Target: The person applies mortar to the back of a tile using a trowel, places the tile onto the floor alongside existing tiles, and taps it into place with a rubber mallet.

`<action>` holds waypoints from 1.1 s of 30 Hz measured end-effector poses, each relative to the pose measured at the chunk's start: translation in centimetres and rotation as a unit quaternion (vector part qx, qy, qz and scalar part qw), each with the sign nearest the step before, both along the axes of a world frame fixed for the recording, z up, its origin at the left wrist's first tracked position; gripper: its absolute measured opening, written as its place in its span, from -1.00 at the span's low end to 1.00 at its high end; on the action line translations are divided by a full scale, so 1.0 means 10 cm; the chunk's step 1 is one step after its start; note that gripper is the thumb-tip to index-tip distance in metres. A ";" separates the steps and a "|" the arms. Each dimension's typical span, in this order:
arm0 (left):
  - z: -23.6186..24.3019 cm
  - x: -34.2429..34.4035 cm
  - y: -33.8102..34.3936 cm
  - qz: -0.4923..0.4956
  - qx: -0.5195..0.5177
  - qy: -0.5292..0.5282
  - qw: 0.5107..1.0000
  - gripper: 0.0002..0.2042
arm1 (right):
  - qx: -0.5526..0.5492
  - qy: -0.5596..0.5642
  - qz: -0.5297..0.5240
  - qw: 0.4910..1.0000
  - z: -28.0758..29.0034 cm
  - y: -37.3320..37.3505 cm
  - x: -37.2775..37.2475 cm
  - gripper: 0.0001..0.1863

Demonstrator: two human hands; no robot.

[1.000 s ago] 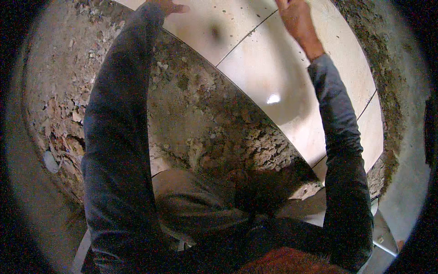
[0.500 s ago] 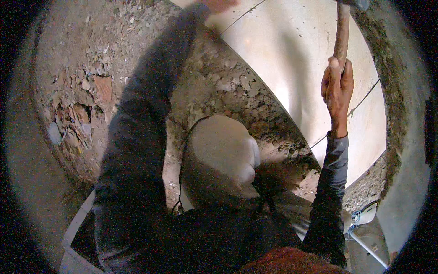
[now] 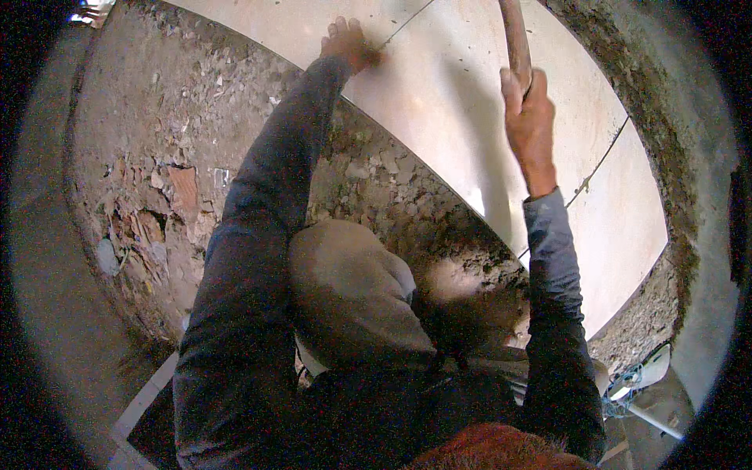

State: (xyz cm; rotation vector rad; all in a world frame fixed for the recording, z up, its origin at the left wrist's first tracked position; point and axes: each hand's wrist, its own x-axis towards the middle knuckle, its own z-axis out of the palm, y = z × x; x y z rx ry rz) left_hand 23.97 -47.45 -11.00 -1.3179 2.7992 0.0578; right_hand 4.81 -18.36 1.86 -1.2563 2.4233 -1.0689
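Pale, glossy floor tiles [image 3: 439, 110] lie edge to edge, with thin dark joints between them. Near one joint at the top, my left hand [image 3: 348, 45] rests on a tile, fingers stretched out and holding nothing. My right hand [image 3: 531, 117] is wrapped round the wooden handle of a mallet [image 3: 515, 35], above the tiles to the right. The mallet's head lies beyond the top edge of the picture.
Rough soil and rubble [image 3: 211, 94] border the tiles on the left, with a broken reddish piece [image 3: 183, 186] in it. My bent knee [image 3: 345, 274] is close to the tile edge. At lower right sits a pale tool with a white handle [image 3: 654, 423].
My right hand and the mallet have shifted left and up, taking the mallet's head out of view. My left hand has come lower and shows fully on the tile. The whole view has shifted somewhat.
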 end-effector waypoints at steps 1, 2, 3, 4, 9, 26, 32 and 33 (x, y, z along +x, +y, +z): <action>0.02 -0.10 0.03 -0.006 0.008 0.003 1.000 0.07 | -0.037 -0.006 -0.008 0.999 -0.25 0.12 -0.03 -0.53; 0.02 -0.15 0.06 -0.010 0.014 0.001 1.000 0.06 | 0.060 -0.010 -0.002 0.998 -0.46 0.19 -0.12 -0.53; -0.01 -0.12 0.01 -0.015 0.041 0.005 0.999 0.16 | 0.073 0.017 0.023 0.997 -0.44 0.14 -0.20 -0.51; -0.02 -0.08 -0.06 -0.021 0.068 0.010 0.997 0.26 | 0.086 0.044 0.048 0.994 -0.42 0.08 -0.29 -0.50; -0.21 0.03 -0.20 -0.017 0.054 -0.021 0.998 0.36 | -0.043 0.018 0.016 0.999 0.39 0.06 -0.14 -0.51; 0.09 0.06 0.24 0.032 0.168 0.000 0.985 0.29 | 0.084 0.024 -0.015 0.996 -0.72 0.42 -0.46 -0.55; 0.09 -0.08 0.39 0.015 0.122 0.026 0.992 0.06 | -0.068 -0.194 -0.052 0.977 0.39 0.71 -0.21 -0.62; 0.07 -0.07 0.45 0.014 0.132 0.023 0.991 0.00 | -0.088 -0.197 -0.054 0.975 0.38 0.83 -0.18 -0.63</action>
